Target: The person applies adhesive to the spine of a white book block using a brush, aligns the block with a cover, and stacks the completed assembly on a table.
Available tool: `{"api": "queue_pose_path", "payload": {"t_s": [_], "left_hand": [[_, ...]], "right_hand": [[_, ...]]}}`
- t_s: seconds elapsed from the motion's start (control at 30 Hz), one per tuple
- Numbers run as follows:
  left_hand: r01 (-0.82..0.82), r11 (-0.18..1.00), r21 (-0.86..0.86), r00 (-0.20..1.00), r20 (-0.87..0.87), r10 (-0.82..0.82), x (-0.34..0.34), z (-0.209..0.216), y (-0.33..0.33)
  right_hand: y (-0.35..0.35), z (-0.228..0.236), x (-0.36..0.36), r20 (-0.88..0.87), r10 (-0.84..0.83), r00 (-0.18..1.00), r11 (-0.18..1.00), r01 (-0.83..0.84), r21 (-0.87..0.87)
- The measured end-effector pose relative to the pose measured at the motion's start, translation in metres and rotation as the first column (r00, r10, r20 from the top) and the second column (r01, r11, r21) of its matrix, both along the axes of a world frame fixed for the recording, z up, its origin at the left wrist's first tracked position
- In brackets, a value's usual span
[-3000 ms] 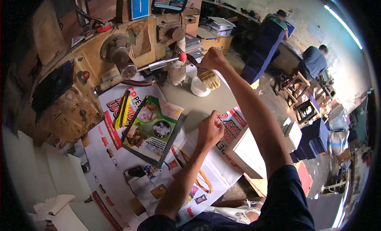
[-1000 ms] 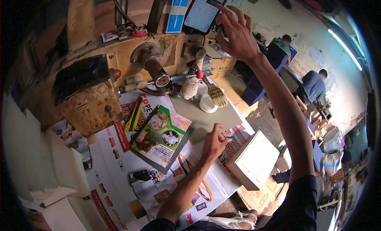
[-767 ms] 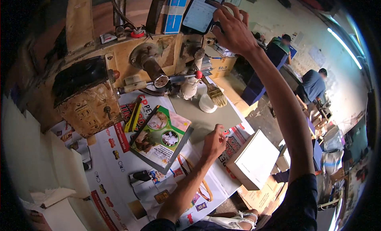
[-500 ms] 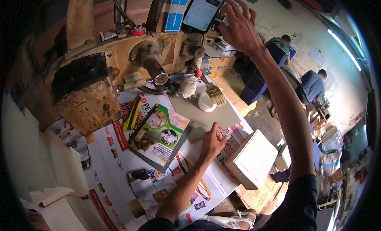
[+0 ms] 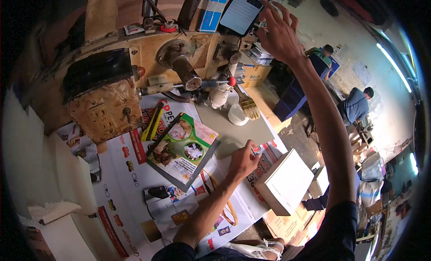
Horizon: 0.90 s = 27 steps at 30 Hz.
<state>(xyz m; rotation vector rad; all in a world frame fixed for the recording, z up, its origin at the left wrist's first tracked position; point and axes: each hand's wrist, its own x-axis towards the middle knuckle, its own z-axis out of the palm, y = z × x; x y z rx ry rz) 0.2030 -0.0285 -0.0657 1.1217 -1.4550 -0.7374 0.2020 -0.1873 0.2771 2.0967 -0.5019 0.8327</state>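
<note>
High up, my right hand (image 5: 281,35) reaches to the right edge of a smartphone (image 5: 243,10) with a lit screen; its fingers are spread, with a fingertip at the upper edge of the screen. My left hand (image 5: 244,161) is closed low over the table, near the front edge of a grey board (image 5: 233,126). Its curled fingers hide whatever may be in them. Left of it, a booklet with a green, pictured cover (image 5: 182,146) lies on a dark grey board. A yellow-and-black cutter knife (image 5: 152,122) lies beside the booklet.
A brush (image 5: 250,109) rests on a white cup (image 5: 237,115). A stack of white-topped blocks or books (image 5: 287,182) stands at the table's right edge. Machine parts with a protruding metal cylinder (image 5: 184,68) rise at the back. White stacks (image 5: 58,171) line the left. Two people work farther off.
The whole view has shifted slightly, so things sit a little farther right. My right hand remains at the phone; my left hand stays closed in nearly the same place.
</note>
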Motion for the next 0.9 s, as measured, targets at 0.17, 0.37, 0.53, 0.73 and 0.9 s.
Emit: {"api": "queue_pose_path", "payload": {"t_s": [0.17, 0.37, 0.53, 0.73, 0.9], "left_hand": [[0.0, 1.0, -0.007, 1.0, -0.001, 0.0, -0.003, -0.003, -0.002], [-0.003, 0.999, -0.033, 1.0, -0.02, 0.002, -0.002, 0.002, -0.001], [-0.225, 0.944, -0.243, 0.973, -0.102, 0.206, 0.006, 0.009, -0.01], [-0.517, 0.853, -0.065, 0.693, 0.553, 0.462, 0.138, 0.025, -0.02], [-0.5, 0.865, 0.042, 0.506, 0.825, 0.253, 0.28, -0.02, 0.011]], "right_hand": [[-0.002, -0.001, 0.001, -0.018, -0.002, 1.0, 1.0, 0.002, -0.006], [0.018, 0.008, -0.005, 0.073, 0.012, 0.997, 0.999, -0.009, -0.042], [0.077, 0.017, -0.04, 0.169, 0.019, 0.985, 0.993, -0.038, 0.109], [0.187, -0.025, -0.119, 0.203, -0.028, 0.979, 0.993, 0.005, 0.114], [0.276, -0.061, -0.151, 0.279, -0.122, 0.953, 0.942, 0.022, 0.335]]}}
